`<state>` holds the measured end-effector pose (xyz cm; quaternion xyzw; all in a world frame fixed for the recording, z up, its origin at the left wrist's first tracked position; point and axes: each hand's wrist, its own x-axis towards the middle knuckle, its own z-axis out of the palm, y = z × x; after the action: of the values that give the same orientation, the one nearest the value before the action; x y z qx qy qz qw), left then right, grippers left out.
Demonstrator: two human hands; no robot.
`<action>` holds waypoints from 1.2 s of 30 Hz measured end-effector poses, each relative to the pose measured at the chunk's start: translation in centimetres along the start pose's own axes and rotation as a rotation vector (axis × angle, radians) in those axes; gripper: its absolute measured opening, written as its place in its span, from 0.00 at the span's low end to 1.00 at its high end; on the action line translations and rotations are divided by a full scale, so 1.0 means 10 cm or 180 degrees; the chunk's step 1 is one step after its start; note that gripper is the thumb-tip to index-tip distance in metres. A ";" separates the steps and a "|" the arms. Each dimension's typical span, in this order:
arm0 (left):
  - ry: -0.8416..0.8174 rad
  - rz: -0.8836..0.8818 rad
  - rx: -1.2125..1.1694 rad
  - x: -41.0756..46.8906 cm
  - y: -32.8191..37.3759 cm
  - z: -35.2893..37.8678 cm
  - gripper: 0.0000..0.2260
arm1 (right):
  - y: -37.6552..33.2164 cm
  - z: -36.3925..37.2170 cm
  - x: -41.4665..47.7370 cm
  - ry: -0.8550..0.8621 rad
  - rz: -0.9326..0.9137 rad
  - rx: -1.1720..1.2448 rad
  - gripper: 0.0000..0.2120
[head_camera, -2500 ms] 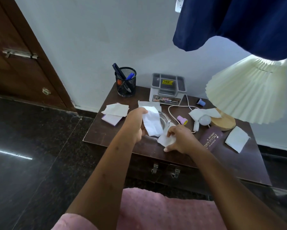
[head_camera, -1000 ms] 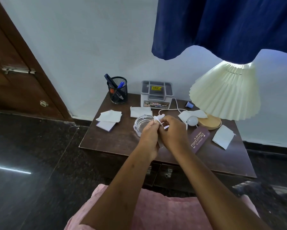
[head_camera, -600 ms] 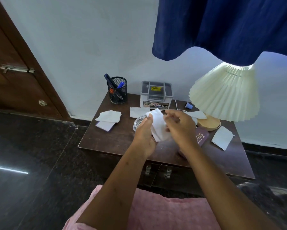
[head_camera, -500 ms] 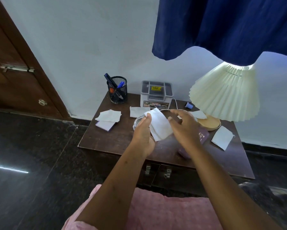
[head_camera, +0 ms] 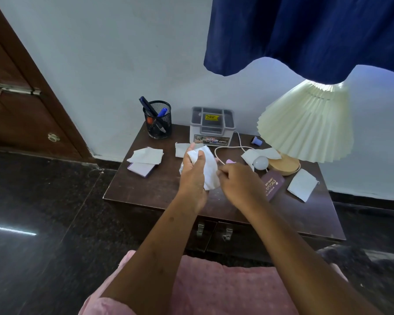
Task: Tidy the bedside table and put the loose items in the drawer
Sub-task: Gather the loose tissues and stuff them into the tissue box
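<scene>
Bedside table (head_camera: 150, 189) below; left hand (head_camera: 192, 176) grips white tissues (head_camera: 210, 171), right hand (head_camera: 239, 183) beside

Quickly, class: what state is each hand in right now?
Left hand: closed, gripping the white tissue.
Right hand: fingers curled beside the tissue; a pinch cannot be told.

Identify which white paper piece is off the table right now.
The crumpled paper gripped in the left hand. The other four lie on the bedside table: one on a lilac notepad, one before the grey organiser, two near the lamp.
</scene>
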<state>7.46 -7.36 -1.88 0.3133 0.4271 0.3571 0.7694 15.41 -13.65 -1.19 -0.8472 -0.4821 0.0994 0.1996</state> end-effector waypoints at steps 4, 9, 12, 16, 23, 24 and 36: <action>0.0121 -0.0075 0.0036 0.04 0.01 0.01 0.15 | -0.05 -0.07 -0.05 -0.0346 -0.0190 -0.0145 0.13; 0.0205 -0.0376 0.0120 0.02 0.03 0.10 0.14 | 0.61 -0.36 0.22 -0.0548 0.0682 0.0646 0.14; 0.0102 -0.0609 0.0104 -0.04 -0.03 0.18 0.08 | 1.28 -0.52 0.21 0.0071 0.1296 0.0685 0.09; -0.0172 -0.0732 0.0011 -0.14 -0.09 0.29 0.06 | 1.75 -0.40 0.12 0.0423 0.1645 0.0377 0.15; -0.0229 -0.0808 -0.0155 -0.17 -0.09 0.35 0.05 | 1.73 -0.07 0.15 0.0023 0.1530 -0.0831 0.21; -0.0241 -0.0827 -0.0171 -0.15 -0.09 0.34 0.07 | 1.71 -0.04 0.15 0.0083 0.1520 -0.0871 0.18; -0.0117 -0.1015 -0.0111 -0.11 -0.05 0.32 0.14 | 0.75 -0.24 -0.05 0.1368 0.0755 0.0239 0.14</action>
<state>10.01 -9.05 -0.39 0.2345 0.4510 0.2319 0.8293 21.79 -18.07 -2.32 -0.8916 -0.3217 -0.0425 0.3158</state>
